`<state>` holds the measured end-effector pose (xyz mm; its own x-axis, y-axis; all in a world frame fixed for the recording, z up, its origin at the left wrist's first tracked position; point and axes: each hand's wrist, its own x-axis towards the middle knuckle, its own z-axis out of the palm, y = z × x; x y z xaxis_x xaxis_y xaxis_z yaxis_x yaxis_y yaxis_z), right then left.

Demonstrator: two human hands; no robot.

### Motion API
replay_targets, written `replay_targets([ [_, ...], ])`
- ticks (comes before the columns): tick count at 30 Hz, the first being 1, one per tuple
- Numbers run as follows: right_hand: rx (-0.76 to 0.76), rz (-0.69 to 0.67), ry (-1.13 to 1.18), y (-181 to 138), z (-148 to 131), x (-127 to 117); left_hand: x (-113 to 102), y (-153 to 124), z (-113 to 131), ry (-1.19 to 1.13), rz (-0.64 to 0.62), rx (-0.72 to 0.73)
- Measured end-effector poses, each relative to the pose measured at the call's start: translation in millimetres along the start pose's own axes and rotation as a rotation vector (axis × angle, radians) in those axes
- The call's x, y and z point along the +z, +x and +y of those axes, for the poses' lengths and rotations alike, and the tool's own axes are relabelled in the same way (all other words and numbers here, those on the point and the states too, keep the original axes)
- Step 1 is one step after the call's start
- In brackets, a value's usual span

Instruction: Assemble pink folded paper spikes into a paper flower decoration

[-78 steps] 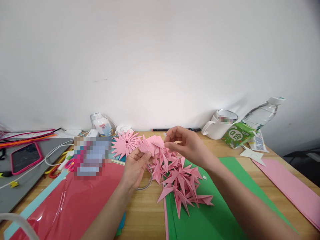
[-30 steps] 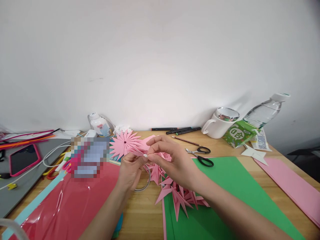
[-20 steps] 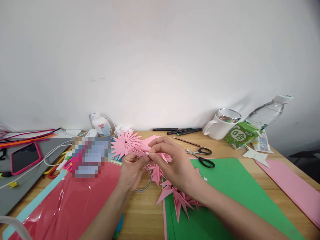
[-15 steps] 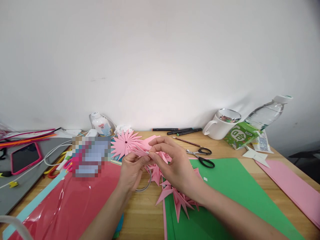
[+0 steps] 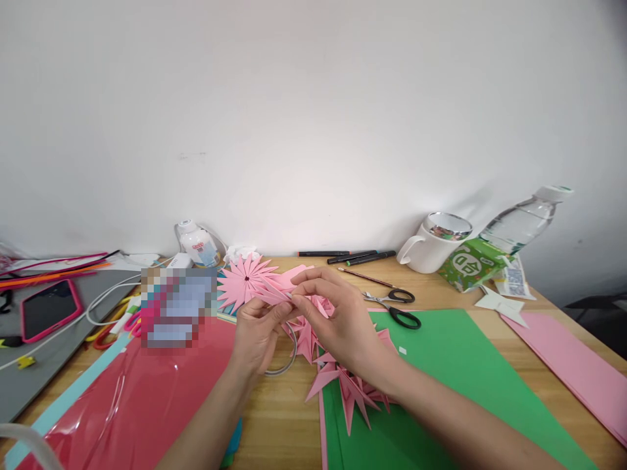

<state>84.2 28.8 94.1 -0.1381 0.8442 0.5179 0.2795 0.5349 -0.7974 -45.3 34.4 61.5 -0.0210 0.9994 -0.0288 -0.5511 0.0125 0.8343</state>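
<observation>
Both hands have closed together since the earliest frame. The right hand has come down from above the pile to meet the left hand just right of the rosette. Over the last half second hardly anything shifts.

Between them is a folded pink piece, lifted off the table. The left thumb and fingers pinch it narrowly from below, and the right fingertips nip its right end. A small white bit shows at that end, too small to identify.

The paper looks thin, so too hard a squeeze would likely crease it or spring a fold. Its left tip lies close to the rosette, and a push that way could bend the petals. The right forearm passes over the pile, nearer and right of the rosette, so a sideways sweep could scatter it.

Scissors lie well right of the rosette and a ring sits under the left hand. Bare wood stays open nearer than the rosette, between the red sheet and the green sheet.
</observation>
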Motion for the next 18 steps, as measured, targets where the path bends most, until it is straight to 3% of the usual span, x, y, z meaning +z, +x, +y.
replay_targets([
  [8,-0.048,0.002,0.026,1,0,1,0,0,0,0.032,0.009,0.046],
  [18,0.017,-0.036,0.068,12,-1,-23,-4,2,-2,0.118,-0.004,0.067],
])
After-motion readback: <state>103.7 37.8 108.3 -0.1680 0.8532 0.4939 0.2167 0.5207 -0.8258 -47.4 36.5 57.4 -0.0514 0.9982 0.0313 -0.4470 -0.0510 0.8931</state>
